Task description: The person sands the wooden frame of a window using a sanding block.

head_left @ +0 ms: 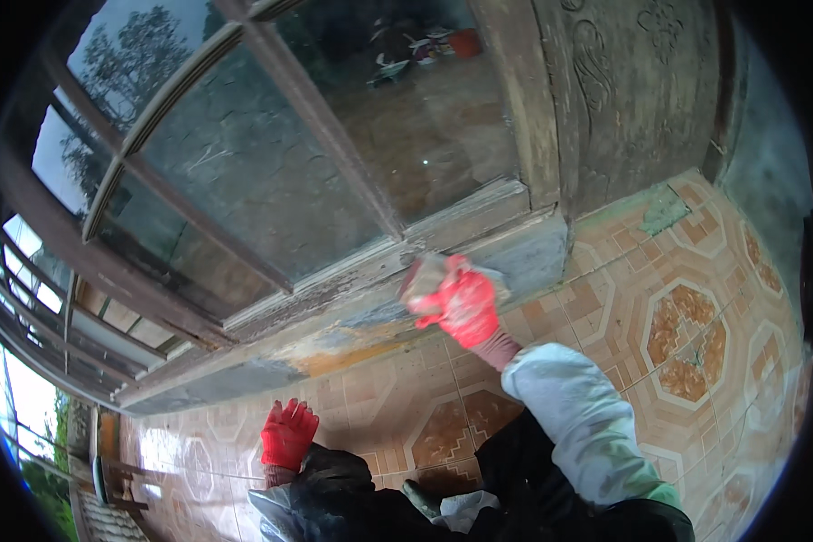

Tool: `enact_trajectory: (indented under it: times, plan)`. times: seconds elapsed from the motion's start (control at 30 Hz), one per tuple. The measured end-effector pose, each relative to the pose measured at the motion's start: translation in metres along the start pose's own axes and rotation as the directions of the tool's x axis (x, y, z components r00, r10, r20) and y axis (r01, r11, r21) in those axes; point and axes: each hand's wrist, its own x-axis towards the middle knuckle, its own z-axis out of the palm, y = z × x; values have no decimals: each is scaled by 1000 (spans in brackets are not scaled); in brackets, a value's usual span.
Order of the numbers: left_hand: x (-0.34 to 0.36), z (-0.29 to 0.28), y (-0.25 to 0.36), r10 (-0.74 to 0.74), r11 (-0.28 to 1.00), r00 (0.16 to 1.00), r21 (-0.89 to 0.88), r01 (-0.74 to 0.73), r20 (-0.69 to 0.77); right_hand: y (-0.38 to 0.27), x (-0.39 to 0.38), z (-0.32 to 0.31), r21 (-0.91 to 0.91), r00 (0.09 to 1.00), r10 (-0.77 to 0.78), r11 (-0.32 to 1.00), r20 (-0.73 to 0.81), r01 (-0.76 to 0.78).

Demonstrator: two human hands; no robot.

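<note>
The right hand [461, 305], arm stretched far, grips what seems a rag [429, 273] against the sill [352, 321]; the left hand [287, 434] rests open-fingered on the near floor [551, 316].

Crumpled grey cloth [429, 271] against sill

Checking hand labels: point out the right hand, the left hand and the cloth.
right hand [465, 307], head view, back of red glove
left hand [288, 435], head view, back of red glove
cloth [422, 274], head view, grey bunched part

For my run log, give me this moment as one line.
right hand: red glove, pressing grey cloth on worn wooden door sill | left hand: red glove, flat on patterned tile floor | glass door panes above
</note>
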Motion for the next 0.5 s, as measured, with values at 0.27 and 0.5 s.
enact_trajectory:
  times: [0.27, 0.5]
  plan:
    - [25, -85, -13, -74, 995, 984, 61, 85, -162, 152, 15, -3, 188, 526, 365, 914, -768, -359]
    - [44, -63, -23, -142, 988, 973, 28, 150, -183, 43, 5, 92, 967, 744, 618, 187, -254, 174]
